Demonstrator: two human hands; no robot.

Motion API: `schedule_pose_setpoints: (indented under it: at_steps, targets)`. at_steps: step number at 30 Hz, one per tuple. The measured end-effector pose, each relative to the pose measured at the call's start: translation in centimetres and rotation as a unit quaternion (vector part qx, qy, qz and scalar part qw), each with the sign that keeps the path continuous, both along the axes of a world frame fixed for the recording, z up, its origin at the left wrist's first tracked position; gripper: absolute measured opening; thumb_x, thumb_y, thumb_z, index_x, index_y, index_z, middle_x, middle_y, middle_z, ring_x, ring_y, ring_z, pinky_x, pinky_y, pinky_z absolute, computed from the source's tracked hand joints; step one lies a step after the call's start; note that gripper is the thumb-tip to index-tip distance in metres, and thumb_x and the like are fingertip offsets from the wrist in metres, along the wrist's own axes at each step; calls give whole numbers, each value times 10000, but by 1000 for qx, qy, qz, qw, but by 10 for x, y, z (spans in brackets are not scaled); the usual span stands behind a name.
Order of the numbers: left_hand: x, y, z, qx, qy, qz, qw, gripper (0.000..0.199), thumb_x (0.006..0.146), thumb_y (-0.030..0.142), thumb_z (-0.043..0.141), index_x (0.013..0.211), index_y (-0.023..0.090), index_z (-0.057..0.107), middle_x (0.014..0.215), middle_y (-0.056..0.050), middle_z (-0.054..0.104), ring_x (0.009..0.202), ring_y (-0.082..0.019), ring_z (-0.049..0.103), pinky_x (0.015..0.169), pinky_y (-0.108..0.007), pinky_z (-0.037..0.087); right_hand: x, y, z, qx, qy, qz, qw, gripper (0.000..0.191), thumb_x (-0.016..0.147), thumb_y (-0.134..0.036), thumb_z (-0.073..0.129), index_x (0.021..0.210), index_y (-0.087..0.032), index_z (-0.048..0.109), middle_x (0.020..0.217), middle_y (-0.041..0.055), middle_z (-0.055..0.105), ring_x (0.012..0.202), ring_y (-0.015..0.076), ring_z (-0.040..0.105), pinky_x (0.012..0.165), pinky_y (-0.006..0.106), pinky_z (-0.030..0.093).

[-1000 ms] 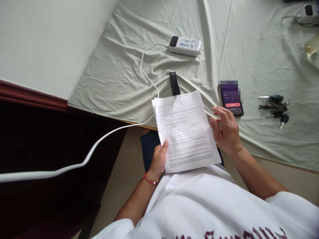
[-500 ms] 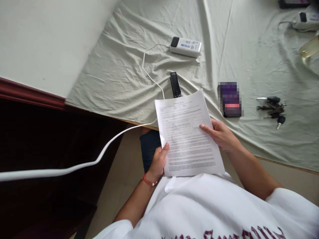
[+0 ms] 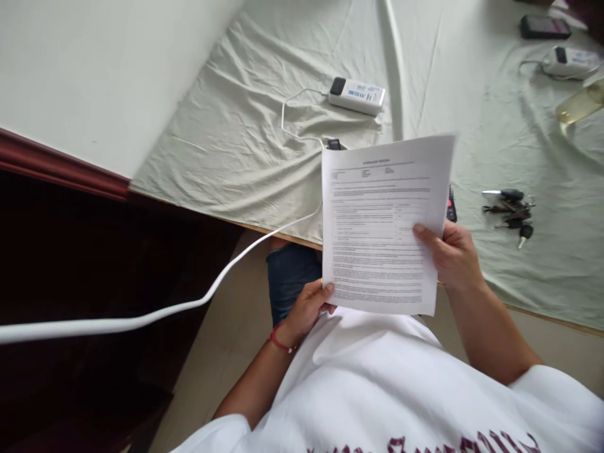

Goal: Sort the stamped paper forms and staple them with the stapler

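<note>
Printed paper sheets (image 3: 377, 251) are held up over the table's front edge and my lap. My left hand (image 3: 309, 308) pinches their lower left corner, thumb on top, with a red bracelet on the wrist. On the right edge, my right hand (image 3: 450, 251) grips the sheets, its thumb lying on the print and its other fingers behind. Just past the top left corner, a black stapler-like object (image 3: 333, 145) shows only its far end. The sheets hide most of a dark phone (image 3: 452, 209) beside my right hand.
On the cloth-covered table (image 3: 226, 138) lie a white power bank (image 3: 357, 95) with a white cable (image 3: 212, 289), and keys (image 3: 512, 211). At the far right are another phone (image 3: 545, 27), a second white device (image 3: 570, 63) and a bottle (image 3: 581, 104).
Both hands have moved right, my right hand further, and the sheets have come up closer to the camera. They now cover most of the black object and the near phone.
</note>
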State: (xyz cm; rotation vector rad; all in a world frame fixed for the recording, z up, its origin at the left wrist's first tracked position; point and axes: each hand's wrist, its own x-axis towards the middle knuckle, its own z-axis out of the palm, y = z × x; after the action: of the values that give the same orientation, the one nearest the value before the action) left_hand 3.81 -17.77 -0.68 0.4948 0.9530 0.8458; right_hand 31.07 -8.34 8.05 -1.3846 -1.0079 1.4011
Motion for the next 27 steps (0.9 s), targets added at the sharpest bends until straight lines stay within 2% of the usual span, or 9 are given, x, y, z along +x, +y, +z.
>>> schedule_pose_setpoints:
  at_steps: [5, 10, 14, 17, 20, 23, 25, 27]
  targets:
    - [-7, -1, -7, 25, 67, 41, 997, 434, 885, 565, 755, 857, 132, 741, 632, 1, 596, 518, -73, 428, 488, -217, 314, -10, 12, -8, 40, -12, 18, 999, 292, 857, -496, 800, 1008, -248, 773, 980, 45, 798, 841, 263, 763, 743, 399, 642]
    - [-15, -1, -6, 24, 97, 57, 993, 450, 846, 576, 790, 868, 128, 747, 646, -17, 648, 516, -92, 476, 487, -230, 347, -13, 23, -27, -41, 13, 70, 997, 295, 829, -504, 815, 978, -253, 773, 898, 15, 795, 780, 237, 756, 726, 354, 628]
    - [-13, 0, -4, 10, 69, 90, 993, 480, 838, 597, 784, 967, 135, 770, 716, -38, 704, 570, -126, 555, 515, -244, 390, -18, 19, -30, -104, 53, 110, 987, 287, 824, -493, 816, 960, -244, 773, 860, 15, 790, 739, 225, 746, 723, 347, 628]
    - [-7, 3, -2, 6, 47, 110, 993, 430, 836, 573, 792, 926, 153, 766, 683, -16, 679, 559, -117, 535, 512, -242, 376, -17, 14, -28, -122, 52, 139, 981, 304, 838, -508, 795, 980, -240, 765, 867, 20, 788, 742, 230, 745, 726, 353, 627]
    - [-2, 9, -1, 15, 43, 99, 994, 464, 847, 618, 755, 877, 155, 750, 648, -14, 658, 544, -110, 508, 496, -239, 337, -1, 13, -23, -102, -16, 142, 985, 301, 871, -520, 757, 986, -241, 753, 880, 20, 787, 780, 231, 741, 704, 331, 615]
    - [-2, 16, -1, 20, 77, 70, 994, 564, 863, 683, 689, 979, 135, 754, 788, -88, 753, 584, -125, 553, 501, -245, 319, 26, 13, -14, -81, -112, 118, 983, 304, 882, -525, 743, 962, -231, 748, 876, 19, 784, 768, 228, 733, 646, 314, 599]
    - [-3, 20, -3, 17, 112, 61, 992, 587, 868, 685, 674, 1026, 124, 742, 881, -132, 788, 596, -128, 564, 513, -250, 321, 45, 10, -4, -86, -126, 99, 983, 329, 866, -535, 760, 970, -223, 753, 879, 28, 789, 741, 238, 735, 622, 335, 604]
    - [-5, 23, -5, 16, 149, 67, 986, 567, 852, 671, 699, 1004, 126, 728, 887, -141, 797, 582, -124, 549, 519, -253, 321, 59, 6, 7, -92, -111, 66, 987, 337, 835, -528, 801, 964, -219, 767, 877, 39, 796, 709, 249, 737, 614, 366, 615]
